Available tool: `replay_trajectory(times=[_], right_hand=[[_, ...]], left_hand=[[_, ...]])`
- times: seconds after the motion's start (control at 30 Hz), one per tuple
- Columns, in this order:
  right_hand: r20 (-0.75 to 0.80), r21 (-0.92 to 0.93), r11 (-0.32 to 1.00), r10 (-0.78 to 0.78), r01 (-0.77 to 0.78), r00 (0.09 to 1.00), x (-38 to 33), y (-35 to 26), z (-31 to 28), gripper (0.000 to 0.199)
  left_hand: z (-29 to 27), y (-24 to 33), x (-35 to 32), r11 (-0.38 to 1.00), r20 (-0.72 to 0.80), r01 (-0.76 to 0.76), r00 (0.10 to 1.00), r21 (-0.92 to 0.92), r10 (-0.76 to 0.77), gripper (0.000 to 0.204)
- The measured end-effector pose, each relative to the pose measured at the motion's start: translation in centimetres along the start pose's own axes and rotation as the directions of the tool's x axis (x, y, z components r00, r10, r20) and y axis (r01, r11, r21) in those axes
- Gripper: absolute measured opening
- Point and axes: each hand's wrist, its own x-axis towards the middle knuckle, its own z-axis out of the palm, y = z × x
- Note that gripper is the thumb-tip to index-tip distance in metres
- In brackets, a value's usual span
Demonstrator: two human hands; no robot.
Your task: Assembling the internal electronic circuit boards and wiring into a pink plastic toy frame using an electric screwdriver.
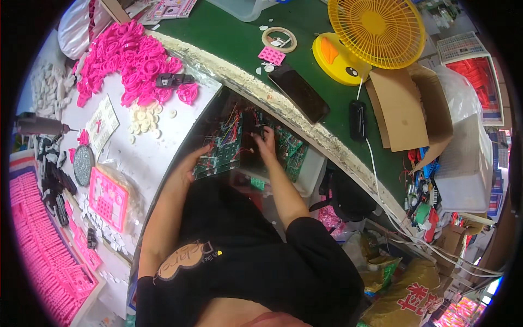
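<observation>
Several green circuit boards (224, 150) before you, near translucent bin (312, 186). Left hand (195, 162) grips their edge; right hand (266, 145): cannot tell. Step seems board handling; next move likely calls for untangled wires (233, 124).

Green circuit boards (223, 153) at centre carry red and yellow wires (233, 126). The upper-right desk fan (373, 24) is yellow; upper-left plastic parts (128, 60) are bright pink.
</observation>
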Motion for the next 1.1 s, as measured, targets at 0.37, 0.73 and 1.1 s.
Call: replay_trajectory(times=[0.37,0.73,1.1], right_hand=[[0.222,-0.056,0.997,0.068,-0.057,0.973,2.0,1.6,-6.3,0.013],[0.500,0.038,0.898,0.363,-0.438,0.786,-2.1,-11.9,-10.9,0.018],[0.533,0.329,0.858,0.177,-0.395,0.828,-13.9,-19.3,-6.3,0.027]], left_hand=[[3.1,-0.4,0.6,0.962,0.002,-0.007,1.000,0.272,0.007,0.035],[5.7,-2.0,-1.4,0.957,0.057,-0.120,0.992,0.266,0.108,0.041],[5.1,-1.7,-10.9,0.932,0.089,-0.214,0.976,0.291,0.197,0.045]])
